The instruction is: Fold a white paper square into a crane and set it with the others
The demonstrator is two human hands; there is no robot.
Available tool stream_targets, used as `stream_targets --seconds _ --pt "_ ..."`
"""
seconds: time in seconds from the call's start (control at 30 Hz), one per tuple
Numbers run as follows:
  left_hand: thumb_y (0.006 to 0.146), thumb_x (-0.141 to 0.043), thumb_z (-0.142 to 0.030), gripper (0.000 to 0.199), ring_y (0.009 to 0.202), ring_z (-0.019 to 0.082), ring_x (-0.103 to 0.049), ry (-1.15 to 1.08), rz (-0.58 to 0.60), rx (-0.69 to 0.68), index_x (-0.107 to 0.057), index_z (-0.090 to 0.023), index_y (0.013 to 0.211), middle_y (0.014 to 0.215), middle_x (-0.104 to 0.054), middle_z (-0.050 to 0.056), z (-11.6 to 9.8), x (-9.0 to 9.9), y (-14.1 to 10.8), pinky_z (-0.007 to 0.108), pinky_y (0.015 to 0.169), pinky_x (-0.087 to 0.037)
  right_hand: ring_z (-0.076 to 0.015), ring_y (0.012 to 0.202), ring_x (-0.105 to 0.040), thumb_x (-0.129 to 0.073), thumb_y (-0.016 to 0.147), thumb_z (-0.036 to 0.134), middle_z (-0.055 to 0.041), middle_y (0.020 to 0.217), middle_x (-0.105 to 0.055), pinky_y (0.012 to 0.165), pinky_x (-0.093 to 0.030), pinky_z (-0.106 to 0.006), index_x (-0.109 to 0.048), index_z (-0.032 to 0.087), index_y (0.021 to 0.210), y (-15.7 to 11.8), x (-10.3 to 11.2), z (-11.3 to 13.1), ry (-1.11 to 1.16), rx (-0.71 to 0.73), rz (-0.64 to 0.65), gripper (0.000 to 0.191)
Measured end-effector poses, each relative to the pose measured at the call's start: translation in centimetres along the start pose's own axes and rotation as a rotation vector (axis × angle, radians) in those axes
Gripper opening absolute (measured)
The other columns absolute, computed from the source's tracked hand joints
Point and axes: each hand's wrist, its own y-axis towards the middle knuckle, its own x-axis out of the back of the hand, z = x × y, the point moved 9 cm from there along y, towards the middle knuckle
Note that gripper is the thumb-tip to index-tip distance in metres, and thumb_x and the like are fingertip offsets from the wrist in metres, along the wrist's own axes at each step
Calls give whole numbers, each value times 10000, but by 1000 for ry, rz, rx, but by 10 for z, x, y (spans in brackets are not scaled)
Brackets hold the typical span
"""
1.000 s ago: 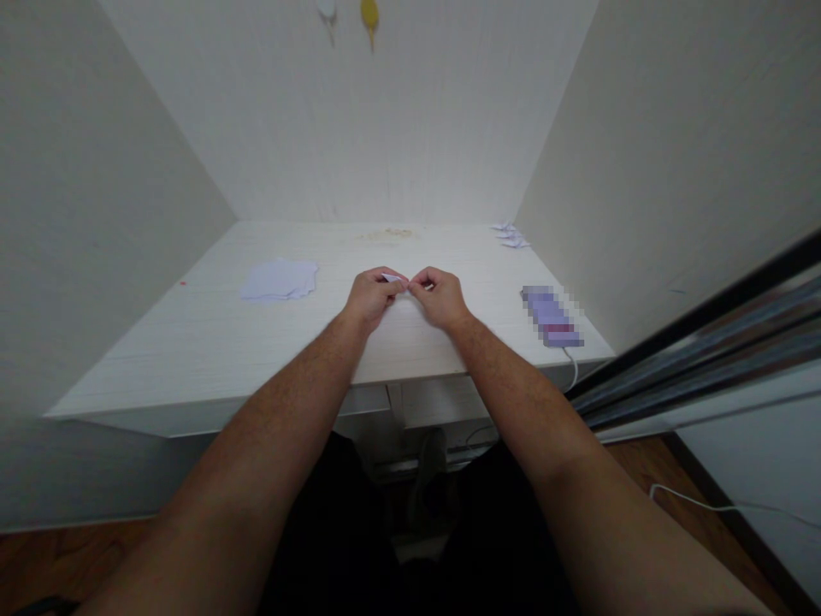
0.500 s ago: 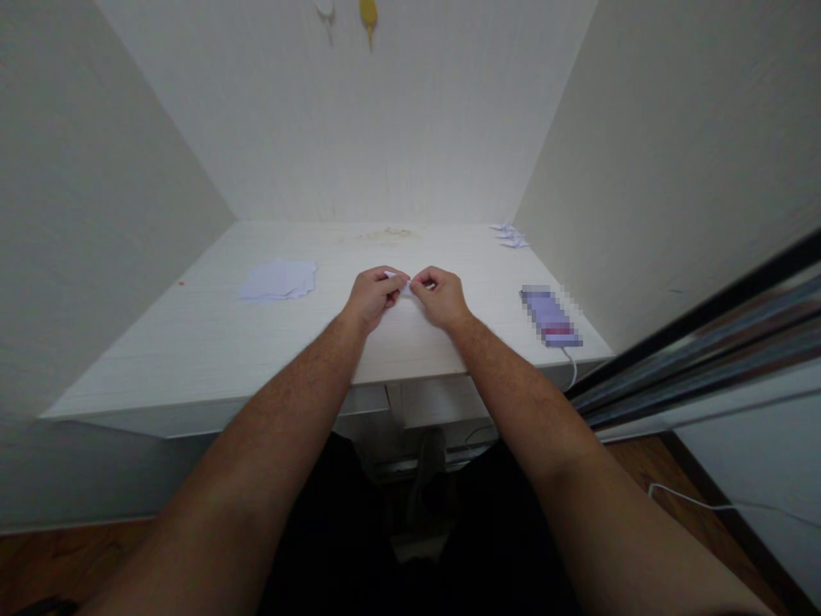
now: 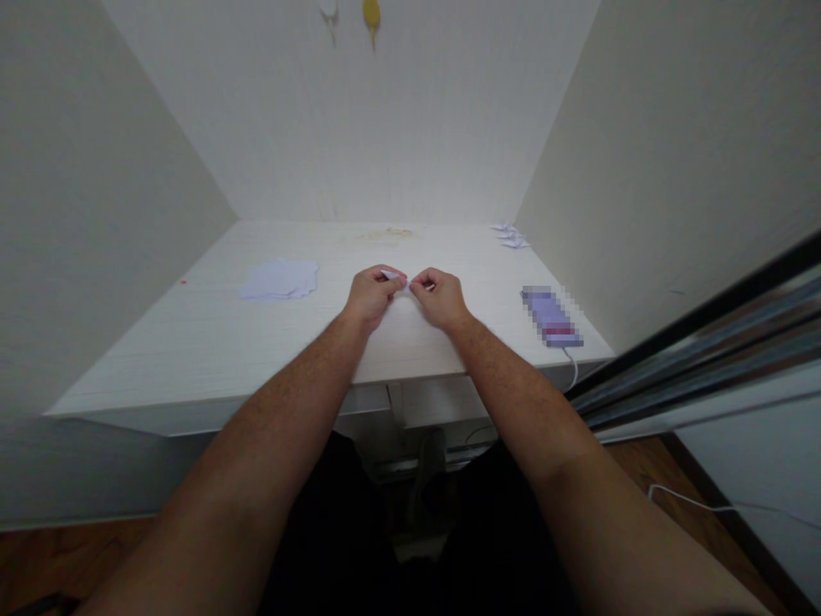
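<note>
Between my hands, over the middle of the white desk [image 3: 410,351], is a small piece of folded white paper [image 3: 389,275]. My left hand [image 3: 373,293] pinches it between thumb and fingers, and a pointed end shows above the thumb. The fingertips of my right hand [image 3: 441,295] are pinched together on the paper's right side, close to the left fingertips. Much of the paper is hidden by the fingers. A pile of white paper sheets [image 3: 280,280] lies on the left. Several small folded paper pieces [image 3: 511,236] sit at the back right corner.
A phone-like device [image 3: 552,316], blurred by pixels, lies at the right with a white cable [image 3: 573,366] running off the desk edge. Walls enclose the desk's back and both sides. Two hooks, one yellow [image 3: 371,13], are on the back wall.
Both hands stay in nearly the same place. The paper's pointed end has tilted slightly and shows a little more at my left hand.
</note>
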Motion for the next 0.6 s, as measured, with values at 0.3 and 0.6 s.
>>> stream_targets --seconds 0.3,0.6 --pt "588 -763 -175 151 439 59 -382 15 -40 -14 -646 -164 682 514 -517 -48 -1 3 0 236 453 -251 -142 681 -594 -620 807 317 -15 748 -691 718 -490 -303 -670 192 756 1 1 -5 -13 -14 -14 143" --pt "615 -750 -172 113 458 67 -390 45 -55 -23 -657 -161 677 525 -529 -37 -2 3 -1 237 463 -258 -132 670 -581 -595 822 305 -7 713 -674 688 -472 -284 -651 192 725 1 2 -3 -11 -25 -13 159"
